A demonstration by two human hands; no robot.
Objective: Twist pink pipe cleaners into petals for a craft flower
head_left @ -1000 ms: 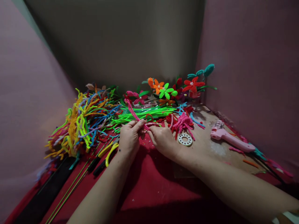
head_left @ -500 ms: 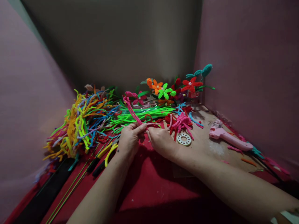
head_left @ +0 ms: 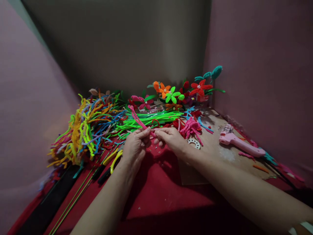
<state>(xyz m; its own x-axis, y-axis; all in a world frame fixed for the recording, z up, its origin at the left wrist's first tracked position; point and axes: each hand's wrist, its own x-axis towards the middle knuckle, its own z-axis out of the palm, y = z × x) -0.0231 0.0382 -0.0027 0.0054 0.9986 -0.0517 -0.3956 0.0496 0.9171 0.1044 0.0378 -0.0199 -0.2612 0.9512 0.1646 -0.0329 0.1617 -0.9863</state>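
Observation:
Both hands meet over the red cloth [head_left: 156, 195], each pinching a pink pipe cleaner [head_left: 138, 120]. My left hand [head_left: 137, 143] is closed on it, and its doubled length slants up and away to the left. At its lower end, the fingertips of my right hand [head_left: 170, 138] are closed on a short stretch. Just behind the hands lies a bundle of bright green pipe cleaners [head_left: 154, 119]. Beside my right hand are a tangle of pink pipe cleaner pieces [head_left: 190, 126] and a white ring with holes [head_left: 194, 143], partly covered by the wrist.
Mixed pipe cleaners [head_left: 85, 130] are heaped at left, near yellow-handled pliers [head_left: 114, 161] and thin green rods [head_left: 78, 195]. Pipe cleaner flowers [head_left: 173, 94] stand at the back. A pink glue gun [head_left: 242, 145] rests on a brown board [head_left: 215, 153] at right.
My right hand has shifted slightly up and right, and its fingers now pinch the pipe cleaner's lower end more visibly. The wrist covers more of the white ring. My left hand barely moves.

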